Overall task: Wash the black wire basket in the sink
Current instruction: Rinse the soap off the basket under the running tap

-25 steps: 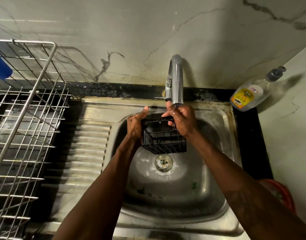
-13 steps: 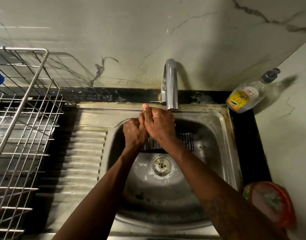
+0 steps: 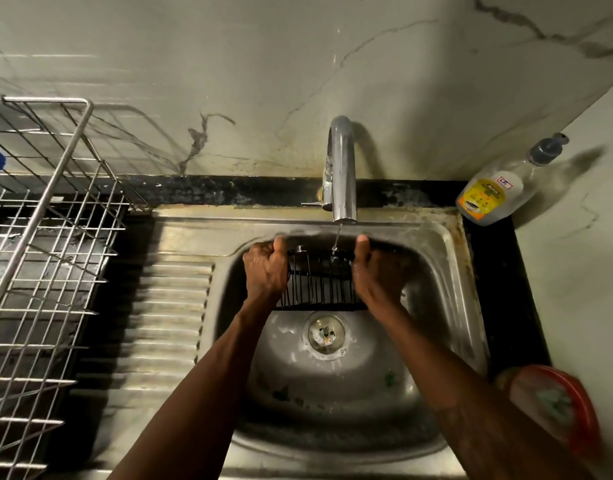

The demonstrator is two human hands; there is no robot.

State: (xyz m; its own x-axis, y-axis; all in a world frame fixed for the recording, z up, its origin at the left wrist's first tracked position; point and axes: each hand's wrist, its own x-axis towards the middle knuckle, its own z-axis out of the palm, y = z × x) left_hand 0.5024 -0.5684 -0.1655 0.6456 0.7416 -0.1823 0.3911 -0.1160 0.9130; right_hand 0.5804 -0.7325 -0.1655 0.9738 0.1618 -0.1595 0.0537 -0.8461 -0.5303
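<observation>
Both ends of the basket are clasped, left grip and right grip curled round them, near the sink's back edge under the tap's thin stream, so rinsing seems under way, with draining left.

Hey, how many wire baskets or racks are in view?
2. The black wire basket is in the sink under the faucet; a silver wire rack stands left of the sink. More could be out of frame.
</observation>
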